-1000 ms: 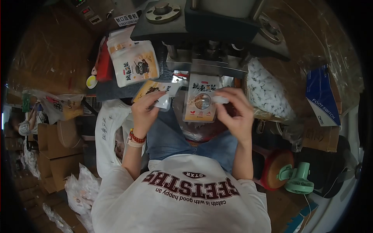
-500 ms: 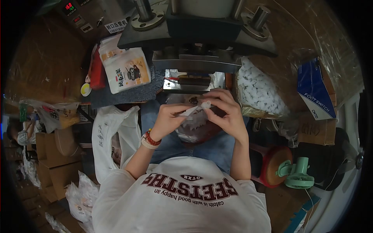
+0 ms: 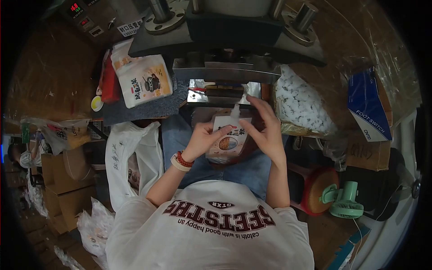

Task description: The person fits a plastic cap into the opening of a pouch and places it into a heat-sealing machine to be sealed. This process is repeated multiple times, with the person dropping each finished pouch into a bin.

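A white printed pouch (image 3: 228,145) with a pale spout (image 3: 235,110) at its top hangs upright between my hands, over my lap and in front of the press. My left hand (image 3: 204,137) grips its left edge, thumb across the printed face. My right hand (image 3: 266,128) is at the upper right edge, thumb against the pouch and the other fingers spread apart from it. Behind the pouch is a clear plastic bag, partly hidden.
Ahead stands a press with a metal jaw (image 3: 225,74). Flat pouches (image 3: 146,83) lie on a grey mat (image 3: 135,110) at the left. White spouts (image 3: 299,103) fill a box at the right, near a blue box (image 3: 369,105) and a green fan (image 3: 346,209).
The pouch has turned upright, so its printed face and spout now show. My right fingers have opened away from the spout, and my left hand has moved slightly right.
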Demonstrator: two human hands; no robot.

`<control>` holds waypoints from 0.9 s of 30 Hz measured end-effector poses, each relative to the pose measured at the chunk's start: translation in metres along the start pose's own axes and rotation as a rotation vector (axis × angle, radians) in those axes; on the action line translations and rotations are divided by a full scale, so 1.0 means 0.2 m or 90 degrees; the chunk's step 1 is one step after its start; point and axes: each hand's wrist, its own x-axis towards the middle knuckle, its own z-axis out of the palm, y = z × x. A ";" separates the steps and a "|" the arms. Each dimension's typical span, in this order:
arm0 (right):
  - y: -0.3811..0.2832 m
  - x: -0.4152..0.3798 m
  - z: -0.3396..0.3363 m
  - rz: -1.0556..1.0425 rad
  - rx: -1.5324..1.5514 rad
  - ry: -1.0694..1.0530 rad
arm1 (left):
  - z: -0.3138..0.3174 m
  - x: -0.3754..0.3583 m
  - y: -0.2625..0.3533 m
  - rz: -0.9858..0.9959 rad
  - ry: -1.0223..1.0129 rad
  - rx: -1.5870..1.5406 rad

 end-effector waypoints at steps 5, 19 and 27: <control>-0.01 -0.02 -0.17 0.052 0.060 0.203 | -0.06 0.13 0.10 -0.162 0.069 -0.168; -0.02 -0.28 -0.29 0.171 0.073 0.236 | -0.12 0.28 0.08 -0.172 0.056 -0.297; 0.02 -0.34 -0.29 0.189 0.081 0.209 | -0.55 0.38 0.14 0.072 0.586 0.564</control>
